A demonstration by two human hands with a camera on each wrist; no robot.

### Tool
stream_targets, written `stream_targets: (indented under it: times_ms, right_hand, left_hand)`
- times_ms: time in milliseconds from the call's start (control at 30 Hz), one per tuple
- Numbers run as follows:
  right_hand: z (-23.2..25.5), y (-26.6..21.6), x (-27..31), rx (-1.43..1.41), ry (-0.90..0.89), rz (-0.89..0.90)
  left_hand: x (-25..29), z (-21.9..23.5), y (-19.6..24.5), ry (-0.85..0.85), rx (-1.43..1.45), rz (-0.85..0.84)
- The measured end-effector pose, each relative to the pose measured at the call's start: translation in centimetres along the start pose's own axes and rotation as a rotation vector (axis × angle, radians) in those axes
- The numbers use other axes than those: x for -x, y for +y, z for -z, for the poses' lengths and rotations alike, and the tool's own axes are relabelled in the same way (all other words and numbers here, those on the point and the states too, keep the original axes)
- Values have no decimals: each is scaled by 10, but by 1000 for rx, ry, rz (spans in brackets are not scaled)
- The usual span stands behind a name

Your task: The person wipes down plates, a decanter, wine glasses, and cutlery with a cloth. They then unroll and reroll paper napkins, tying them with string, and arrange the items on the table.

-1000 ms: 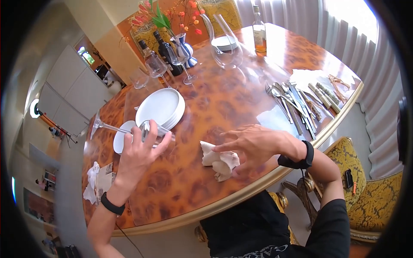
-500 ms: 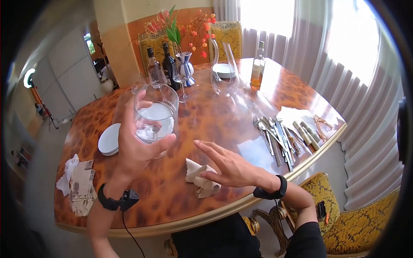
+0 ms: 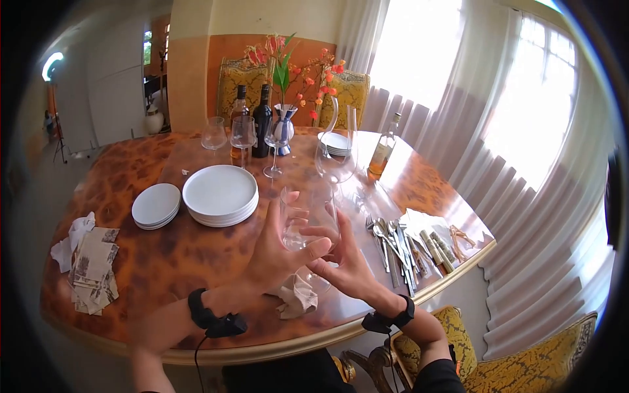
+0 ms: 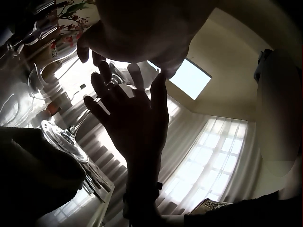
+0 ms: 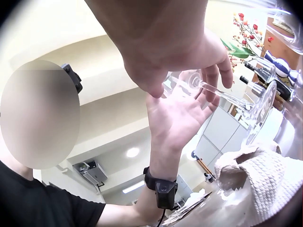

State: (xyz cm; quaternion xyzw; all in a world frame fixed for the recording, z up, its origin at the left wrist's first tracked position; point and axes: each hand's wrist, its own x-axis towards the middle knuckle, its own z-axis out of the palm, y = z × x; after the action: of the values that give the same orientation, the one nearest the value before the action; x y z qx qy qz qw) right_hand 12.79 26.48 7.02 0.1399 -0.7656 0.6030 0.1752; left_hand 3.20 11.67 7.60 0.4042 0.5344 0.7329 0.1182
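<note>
The wine glass (image 3: 314,198) is clear, shining, with stem and round foot. Its bowl is between the left hand (image 3: 280,252) and right hand (image 3: 348,263), fingers curved around it, near the person's edge of the table (image 3: 213,262), beside a crumpled cloth (image 3: 298,300).

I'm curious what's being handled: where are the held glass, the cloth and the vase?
Held glass (image 3: 316,208): head view, on its bowl.
Cloth (image 3: 297,301): head view, on its middle folds.
Vase (image 3: 289,131): head view, on its body.
</note>
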Motion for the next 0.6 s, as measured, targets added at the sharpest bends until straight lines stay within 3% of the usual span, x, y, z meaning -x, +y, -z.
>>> stream_targets:
  times_ms: [67,333,367,433,533,600]
  right_hand:
    - [-1,0,-1,-80,-31,-75]
    - [2,-6,-18,-149,-126,-99]
    - [4,-10,-20,-163,-93,-141]
    - [9,-20,-25,-234,16,-202]
    - [47,-21,-39,-94,225,-117]
    - [82,-16,-51,39,389,-66]
  left_hand:
    - [6,3,-3,6,-25,-22]
    - [20,18,-1,-47,-121,-167]
    - [24,23,4,-44,-116,-157]
    - [36,42,16,-118,-480,-140]
    - [59,72,34,-65,-489,-5]
    - [70,94,46,70,-389,74]
